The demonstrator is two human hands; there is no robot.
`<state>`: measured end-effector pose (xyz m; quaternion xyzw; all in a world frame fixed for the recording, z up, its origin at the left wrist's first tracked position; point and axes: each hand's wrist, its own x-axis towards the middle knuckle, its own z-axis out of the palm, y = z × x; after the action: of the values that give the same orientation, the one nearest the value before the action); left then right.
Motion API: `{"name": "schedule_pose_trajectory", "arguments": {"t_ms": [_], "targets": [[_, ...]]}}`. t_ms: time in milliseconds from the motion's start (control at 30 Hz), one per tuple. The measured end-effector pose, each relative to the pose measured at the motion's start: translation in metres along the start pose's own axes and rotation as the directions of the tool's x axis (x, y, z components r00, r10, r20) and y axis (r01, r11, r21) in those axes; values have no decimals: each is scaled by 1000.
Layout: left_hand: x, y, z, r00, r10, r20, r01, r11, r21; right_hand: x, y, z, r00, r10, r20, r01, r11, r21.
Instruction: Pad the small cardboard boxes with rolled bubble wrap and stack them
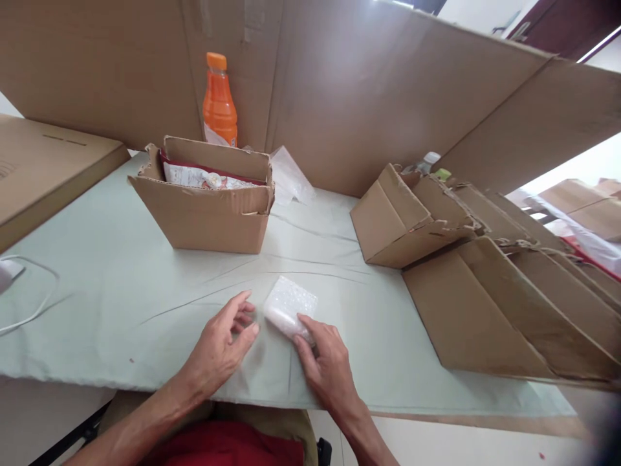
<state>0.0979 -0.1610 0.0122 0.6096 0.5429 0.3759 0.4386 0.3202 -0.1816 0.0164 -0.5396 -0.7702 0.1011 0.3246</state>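
Note:
A small bubble-wrapped packet (291,303) lies on the pale green tablecloth near the front edge, in the middle of the head view. My right hand (327,356) grips its near right corner between thumb and fingers. What is inside the wrap I cannot make out. Just left of the packet, my left hand (226,336) hovers with its fingers curved and apart, holding nothing and not touching the wrap.
Behind the hands stands an open cardboard box (218,217) with printed packets inside. An orange drink bottle (220,103) and clear plastic wrap (291,178) are behind it. More cardboard boxes (478,304) line the right side. A large flat carton (58,168) and a white cable (46,301) lie left.

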Motion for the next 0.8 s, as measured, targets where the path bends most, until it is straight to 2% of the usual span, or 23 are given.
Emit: {"name": "schedule_pose_trajectory", "arguments": {"t_ms": [67, 133, 200, 267, 333, 400, 467, 567, 667, 800], "targets": [[-9, 0, 4, 993, -105, 54, 115, 960, -256, 0, -2, 4, 990, 142, 4, -141, 978, 151], [-14, 2, 10, 978, -155, 138, 200, 885, -420, -1, -8, 5, 980, 180, 86, -198, 939, 280], [-14, 7, 16, 963, -206, 174, 267, 828, -492, -3, -12, 2, 985, 137, 110, -165, 933, 319], [-12, 14, 18, 956, -246, 159, 293, 787, -544, -5, -10, -4, 992, 120, 36, -126, 952, 280], [-10, 21, 18, 955, -255, 150, 293, 744, -600, -4, -4, -12, 984, 175, -23, -162, 949, 270], [-10, 27, 18, 957, -241, 160, 287, 714, -638, -1, 0, -17, 967, 252, 50, -253, 903, 348], [-11, 28, 17, 962, -220, 163, 273, 732, -625, 3, 1, -18, 944, 266, 195, -325, 844, 427], [-13, 21, 16, 975, -181, 127, 221, 822, -524, 9, -6, -9, 914, 207, 349, -360, 810, 462], [-11, 10, 12, 980, -163, 114, 195, 895, -401, 10, -10, 1, 917, 174, 360, -338, 819, 463], [-6, 2, 3, 976, -160, 146, 189, 958, -216, 12, 0, 6, 920, 205, 334, -343, 835, 431]]}}
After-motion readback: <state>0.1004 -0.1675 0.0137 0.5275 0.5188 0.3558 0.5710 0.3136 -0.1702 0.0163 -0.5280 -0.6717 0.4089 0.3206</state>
